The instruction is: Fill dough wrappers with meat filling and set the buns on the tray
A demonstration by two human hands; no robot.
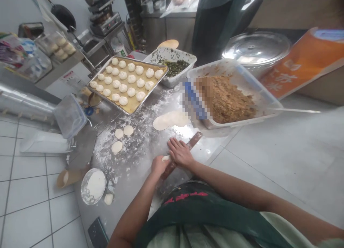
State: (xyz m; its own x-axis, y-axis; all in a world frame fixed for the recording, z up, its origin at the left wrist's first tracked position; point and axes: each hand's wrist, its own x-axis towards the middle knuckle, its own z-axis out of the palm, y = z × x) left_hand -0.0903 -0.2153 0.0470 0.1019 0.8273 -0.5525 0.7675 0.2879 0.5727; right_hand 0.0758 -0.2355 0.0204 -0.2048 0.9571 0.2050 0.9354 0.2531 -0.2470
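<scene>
Pressing down on a rolling pin (195, 139) with fingers stretched rather than wrapped around it, the right hand (181, 153) works opposite the left hand (158, 167), which I see pinching a dough piece (166, 157) against the pin, above the floured steel table (139, 176). From my remote view, shaping looks well advanced: rows of pleated buns (131, 79) fill most of a lined tray (130, 107), while flat rounds (117, 147) on the table appear to await filling. A long dough strip (169, 120) lies beyond the hands, and plenty of brown filling (233, 103) remains in its tub (266, 94), so I judge much is left. Flour dusts the steel, and a flour bowl (94, 185) stands near the edge. Beyond are pale floor tiles (27, 190), a dark-clad co-worker (212, 25) and a hanging pan (63, 17).
</scene>
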